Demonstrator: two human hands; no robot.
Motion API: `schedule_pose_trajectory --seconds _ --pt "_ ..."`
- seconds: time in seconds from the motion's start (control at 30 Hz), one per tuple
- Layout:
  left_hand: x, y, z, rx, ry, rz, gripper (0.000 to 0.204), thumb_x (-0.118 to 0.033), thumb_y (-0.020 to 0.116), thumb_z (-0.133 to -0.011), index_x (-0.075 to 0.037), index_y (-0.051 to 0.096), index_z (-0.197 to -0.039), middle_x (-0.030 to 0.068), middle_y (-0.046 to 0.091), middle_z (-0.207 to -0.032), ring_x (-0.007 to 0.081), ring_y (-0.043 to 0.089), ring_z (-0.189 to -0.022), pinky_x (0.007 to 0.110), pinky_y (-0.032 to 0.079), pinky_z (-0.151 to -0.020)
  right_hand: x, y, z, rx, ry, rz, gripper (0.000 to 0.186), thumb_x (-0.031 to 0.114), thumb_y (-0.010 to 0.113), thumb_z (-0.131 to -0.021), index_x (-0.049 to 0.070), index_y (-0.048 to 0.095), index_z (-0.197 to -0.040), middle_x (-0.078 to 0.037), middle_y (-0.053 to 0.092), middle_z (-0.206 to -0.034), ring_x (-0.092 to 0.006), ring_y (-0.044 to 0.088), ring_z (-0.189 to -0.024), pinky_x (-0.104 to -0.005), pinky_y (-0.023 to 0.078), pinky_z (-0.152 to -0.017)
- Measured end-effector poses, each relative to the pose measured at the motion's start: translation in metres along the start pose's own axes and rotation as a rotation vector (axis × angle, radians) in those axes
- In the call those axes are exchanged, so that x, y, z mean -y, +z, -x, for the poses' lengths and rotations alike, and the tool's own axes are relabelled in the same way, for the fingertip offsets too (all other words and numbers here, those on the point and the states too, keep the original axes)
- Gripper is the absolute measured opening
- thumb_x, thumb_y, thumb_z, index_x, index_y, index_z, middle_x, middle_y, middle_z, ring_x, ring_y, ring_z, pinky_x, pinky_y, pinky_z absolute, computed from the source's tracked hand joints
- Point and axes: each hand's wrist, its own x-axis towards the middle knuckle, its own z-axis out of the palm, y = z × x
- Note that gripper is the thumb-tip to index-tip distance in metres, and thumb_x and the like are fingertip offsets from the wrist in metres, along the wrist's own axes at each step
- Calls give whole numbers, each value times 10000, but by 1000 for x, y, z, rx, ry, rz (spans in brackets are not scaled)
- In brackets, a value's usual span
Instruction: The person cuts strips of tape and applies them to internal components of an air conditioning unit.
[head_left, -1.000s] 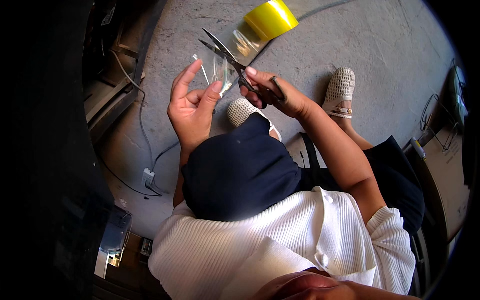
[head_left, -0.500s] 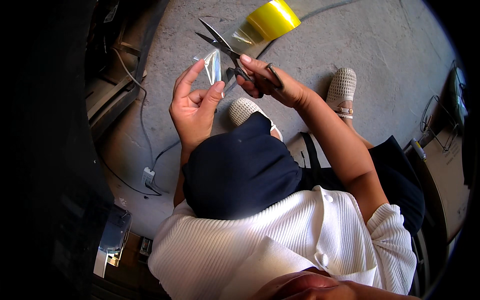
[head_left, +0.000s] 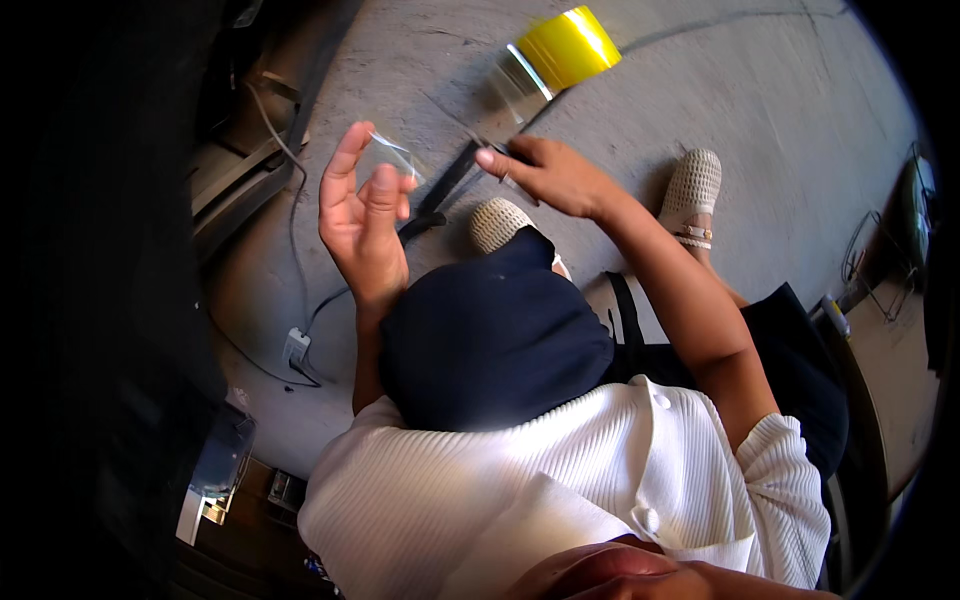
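Note:
My left hand is raised with the thumb and fingers curled around a small piece of clear tape, which stretches shiny between the fingertips. To its right, my right hand grips a pair of scissors. The blades point up and left, smeared by motion, and most of the handles are hidden by the fingers. Just beyond the right hand is a yellow tape roll, with a clear strip coming off its near side.
A dark, bar-like object lies between and below the hands; its kind is unclear. Cables cross the grey concrete floor, one with a white plug. A dark frame stands at left, a brown box at right. My light woven shoes rest on the floor.
My left hand has drawn slightly left and down with the tape piece. The right hand has turned, and the scissors have dropped lower and away from the tape piece.

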Motion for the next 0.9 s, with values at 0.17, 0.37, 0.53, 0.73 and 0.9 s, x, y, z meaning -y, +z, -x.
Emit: schedule_pose_trajectory --seconds 0.17,0.37,0.53,0.73,0.9 --pt "-5 -10 -20 72 -74 288 456 -280 539 -987 -55 450 -1374 119 434 -1437 162 602 -1083 245 510 -805 -72 42 -21 -292 -182 728 316 327 605 -881 22 659 -821 -185 676 -866 -369 664 -808 -437 531 -693" --pt "1 -10 -33 179 -162 522 486 -381 506 -988 -75 452 -1361 102 396 -1467 189 534 -1200 299 485 -968 -56 36 -32 -118 -84 1068 149 126 572 -826 98 718 -811 -103 708 -863 -277 697 -786 -407 551 -626" --pt "0 -6 -40 107 -141 597 479 -372 514 -987 -71 458 -1356 99 399 -1465 191 545 -1190 301 479 -975 44 -1 -14 -456 -722 575 320 300 744 -760 60 595 -910 -83 593 -797 -241 607 -691 -349 490 -618" --pt "-9 22 -52 22 2 482 435 -306 530 -991 -53 474 -1342 79 436 -1425 206 557 -1180 316 479 -965 111 -6 -17 -722 -1108 399 498 265 779 -712 75 514 -1088 -89 552 -1013 -262 551 -900 -367 425 -789" --pt "-11 29 -57 -27 30 581 468 -312 564 -974 -37 461 -1339 72 477 -1370 210 555 -1181 331 479 -968 126 -25 -42 -756 -1164 467 246 187 723 -726 143 600 -934 -61 585 -1014 -276 567 -947 -406 416 -790"
